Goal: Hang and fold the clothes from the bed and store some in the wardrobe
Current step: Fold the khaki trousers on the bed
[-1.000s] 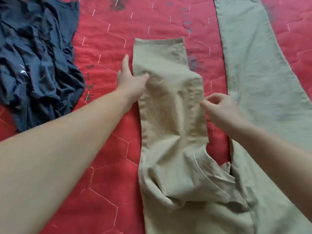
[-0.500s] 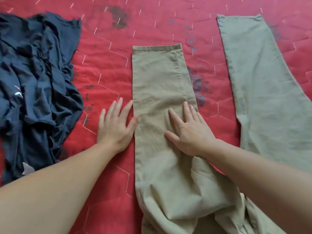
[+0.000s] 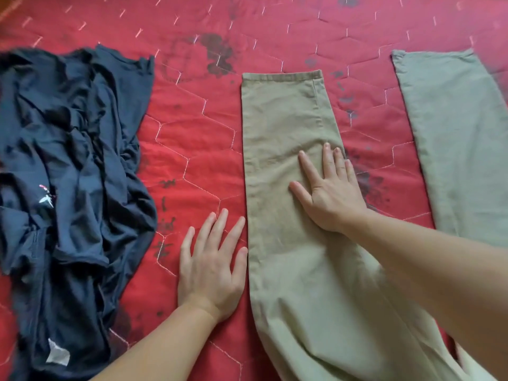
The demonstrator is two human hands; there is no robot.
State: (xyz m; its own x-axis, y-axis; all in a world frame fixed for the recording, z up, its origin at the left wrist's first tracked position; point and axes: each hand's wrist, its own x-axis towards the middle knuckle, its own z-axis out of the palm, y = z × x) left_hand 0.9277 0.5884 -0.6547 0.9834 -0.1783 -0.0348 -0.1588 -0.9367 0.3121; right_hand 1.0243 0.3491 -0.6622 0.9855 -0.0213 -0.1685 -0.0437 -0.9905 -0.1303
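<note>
- Head view shows your right hand [image 3: 331,198] flat, fingers straight, pressing the khaki cotton trouser leg [image 3: 286,166] lying lengthwise on the red quilted bedspread [image 3: 192,149].
- Your left hand [image 3: 211,266] lies flat, gripping nothing, its thumb at that leg's left edge.
- A crumpled navy shirt [image 3: 71,166] lies well left; the other leg [image 3: 456,138] lies right.

Single head-worn view, angled forward and down, close over the red quilt [image 3: 198,149], both forearms entering from the lower edge.

A home bedroom: clothes [image 3: 71,171] on a red quilted bedspread [image 3: 192,149].
</note>
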